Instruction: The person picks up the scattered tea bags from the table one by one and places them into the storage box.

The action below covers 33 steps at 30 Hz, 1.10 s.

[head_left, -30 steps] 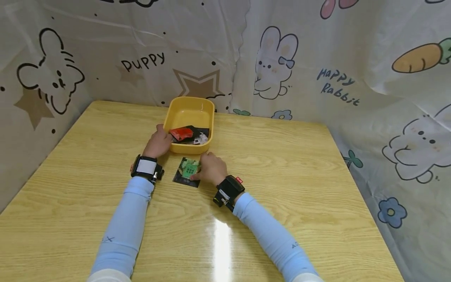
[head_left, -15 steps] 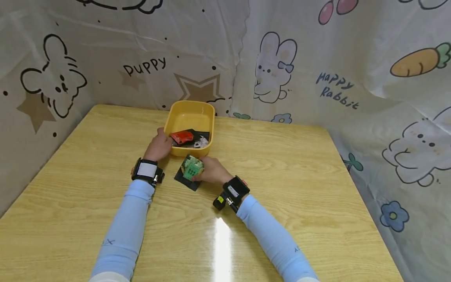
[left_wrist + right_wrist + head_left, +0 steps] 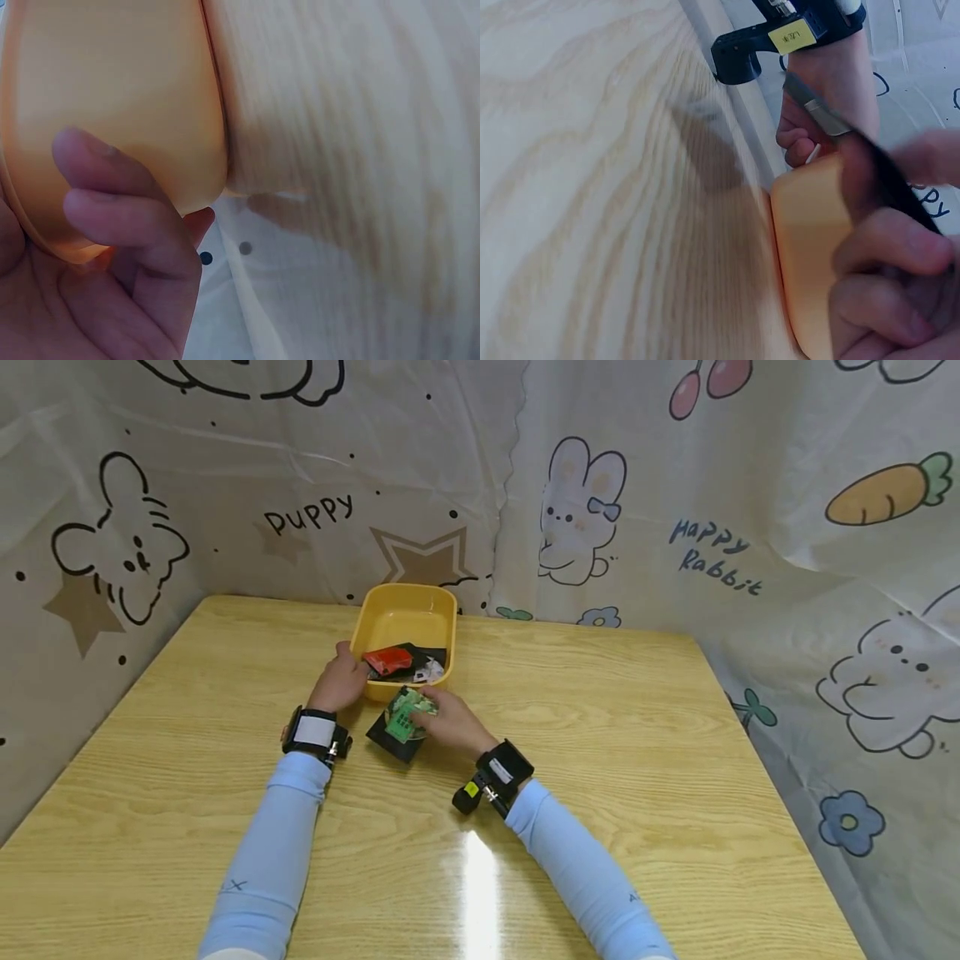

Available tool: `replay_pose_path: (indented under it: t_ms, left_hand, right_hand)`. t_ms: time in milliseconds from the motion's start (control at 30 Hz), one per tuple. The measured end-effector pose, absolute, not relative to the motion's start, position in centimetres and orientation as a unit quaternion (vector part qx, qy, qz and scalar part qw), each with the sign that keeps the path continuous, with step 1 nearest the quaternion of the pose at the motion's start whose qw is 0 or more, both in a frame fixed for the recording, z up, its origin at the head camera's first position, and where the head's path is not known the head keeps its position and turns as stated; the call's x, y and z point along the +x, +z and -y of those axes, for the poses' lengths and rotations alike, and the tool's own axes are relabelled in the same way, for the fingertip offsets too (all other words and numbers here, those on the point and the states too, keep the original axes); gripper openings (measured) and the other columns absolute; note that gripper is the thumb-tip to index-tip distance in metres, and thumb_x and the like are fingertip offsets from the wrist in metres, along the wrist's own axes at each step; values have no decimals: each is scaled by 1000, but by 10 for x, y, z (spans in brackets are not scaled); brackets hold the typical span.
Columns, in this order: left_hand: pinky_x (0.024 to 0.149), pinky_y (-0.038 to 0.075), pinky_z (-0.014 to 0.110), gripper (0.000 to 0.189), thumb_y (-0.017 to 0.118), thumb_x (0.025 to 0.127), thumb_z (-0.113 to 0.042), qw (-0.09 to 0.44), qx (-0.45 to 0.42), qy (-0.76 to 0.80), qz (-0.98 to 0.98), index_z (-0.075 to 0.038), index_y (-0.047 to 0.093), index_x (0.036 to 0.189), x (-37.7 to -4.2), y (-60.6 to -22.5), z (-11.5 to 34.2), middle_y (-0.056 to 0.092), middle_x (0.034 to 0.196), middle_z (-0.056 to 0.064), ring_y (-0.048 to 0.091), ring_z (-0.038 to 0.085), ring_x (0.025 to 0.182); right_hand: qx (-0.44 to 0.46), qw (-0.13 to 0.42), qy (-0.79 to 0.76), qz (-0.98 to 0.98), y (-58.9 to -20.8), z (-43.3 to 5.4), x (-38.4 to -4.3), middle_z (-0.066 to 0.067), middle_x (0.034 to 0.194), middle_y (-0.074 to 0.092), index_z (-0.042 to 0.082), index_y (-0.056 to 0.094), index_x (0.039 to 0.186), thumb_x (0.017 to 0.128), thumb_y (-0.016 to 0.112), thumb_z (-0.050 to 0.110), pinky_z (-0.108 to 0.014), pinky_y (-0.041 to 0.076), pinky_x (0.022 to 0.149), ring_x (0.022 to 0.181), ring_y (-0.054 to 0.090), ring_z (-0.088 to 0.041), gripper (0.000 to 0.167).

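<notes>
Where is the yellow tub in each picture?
Head: yellow tub sits mid-table toward the back, left hand gripping its near corner.
Left wrist: fills the upper left, fingers on its wall.
Right wrist: lower right, behind the right hand.
Shared landmark: the wooden table.

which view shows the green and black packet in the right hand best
The head view: the packet shows whole, green face up, pinched by the right hand before the yellow tray. The right wrist view shows only its blurred dark edge. The left wrist view shows none of it.
</notes>
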<state>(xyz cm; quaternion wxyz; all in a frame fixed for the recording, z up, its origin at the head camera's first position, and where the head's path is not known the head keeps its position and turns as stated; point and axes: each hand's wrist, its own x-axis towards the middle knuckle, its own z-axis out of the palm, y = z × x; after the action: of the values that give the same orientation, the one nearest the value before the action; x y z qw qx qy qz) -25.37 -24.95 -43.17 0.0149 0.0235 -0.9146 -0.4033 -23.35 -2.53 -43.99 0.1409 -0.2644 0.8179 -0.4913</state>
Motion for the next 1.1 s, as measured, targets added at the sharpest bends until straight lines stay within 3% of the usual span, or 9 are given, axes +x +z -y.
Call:
replay_pose_path:
  t_ms: [67,167,233,367,433,667,767,900,1100]
  left_hand:
    - [59,39,34,51,32,101,-16,16,23,-403,915,14,16,140,-253,-432,249,49,90,19,49,28,70]
    - [60,40,35,50,32,101,-15,19,22,-400,916,14,17,139,-253,-432,249,49,92,21,50,29,71]
    - [61,40,35,50,32,101,-15,19,20,-399,917,14,17,139,-253,-432,249,49,92,21,50,29,71]
    - [60,39,35,50,32,101,-14,19,18,-396,918,15,17,139,-253,-431,249,49,90,19,51,28,70]
    - [58,39,34,50,32,101,-14,21,18,-396,918,15,17,139,-252,-430,249,49,88,19,50,28,68]
    - [54,38,33,49,33,101,-13,31,18,-394,919,15,18,138,-252,-433,248,48,84,16,49,25,63]
    - [55,39,34,50,33,100,-13,31,18,-395,918,15,18,138,-252,-437,248,48,85,16,49,26,64]
    - [60,39,36,49,33,100,-13,30,17,-393,919,15,19,138,-253,-438,249,48,89,18,49,29,70]
    - [60,39,36,49,33,100,-13,34,22,-398,916,15,19,138,-255,-435,250,47,89,18,49,29,71]
  right_hand:
    - [-268,119,-509,-810,-440,27,-233,-2,80,58,2,63,108,98,53,17,-24,42,59,62,52,-10,20]
    - [-273,87,-523,-803,-441,27,-233,0,64,47,2,63,92,102,48,17,-23,39,51,53,51,-20,23]
    - [-274,78,-528,-800,-439,26,-234,0,62,45,0,64,91,102,46,14,-22,39,51,54,53,-27,25]
    - [-255,72,-545,-796,-436,24,-235,0,59,44,-3,67,99,104,45,17,-23,38,50,48,49,-21,29]
    - [-248,65,-557,-790,-436,24,-235,0,56,43,-1,66,95,104,44,19,-24,36,48,45,42,-11,31]
    - [-238,33,-568,-787,-433,23,-237,0,53,35,8,46,70,105,43,21,-25,30,47,44,35,-13,37]
    - [-223,22,-565,-794,-432,23,-240,0,54,41,6,52,72,104,44,19,-24,30,46,45,37,-12,36]
    - [-199,17,-571,-796,-431,23,-244,0,59,48,0,64,85,104,43,17,-22,31,45,47,40,-9,33]
    - [-184,9,-586,-789,-426,22,-252,-1,63,51,-4,66,91,104,42,16,-22,34,47,50,42,-9,33]
